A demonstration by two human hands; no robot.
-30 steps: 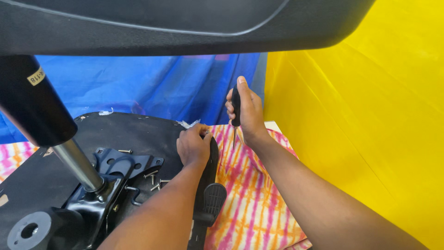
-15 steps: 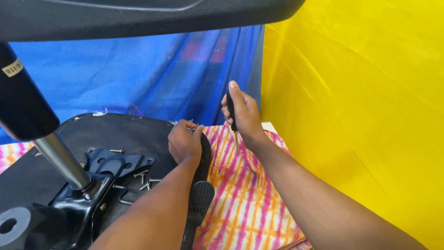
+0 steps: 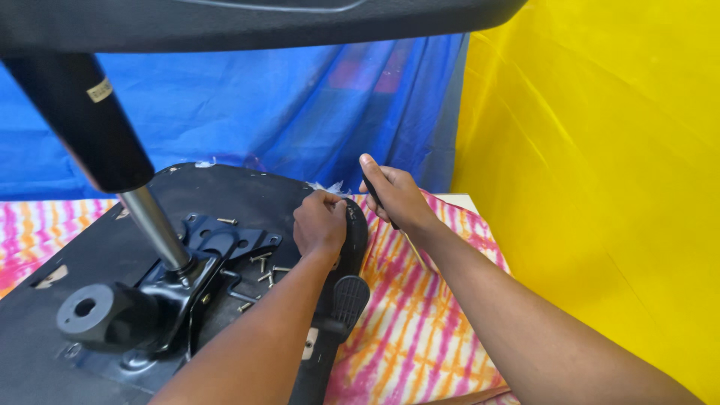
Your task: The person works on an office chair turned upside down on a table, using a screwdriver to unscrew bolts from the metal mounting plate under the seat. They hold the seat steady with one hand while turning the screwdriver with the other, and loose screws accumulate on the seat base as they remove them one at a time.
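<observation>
Armrest [image 3: 351,247] lies along the seat base's [image 3: 112,247] edge, left hand [image 3: 321,225] curled over its top, seemingly steadying it; right hand [image 3: 394,193] just beyond, fingers closed round a dark tool handle [image 3: 377,199]

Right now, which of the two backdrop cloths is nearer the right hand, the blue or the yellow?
The blue cloth: the right hand shows right in front of its lower edge, while the yellow cloth hangs farther to the side.
</observation>
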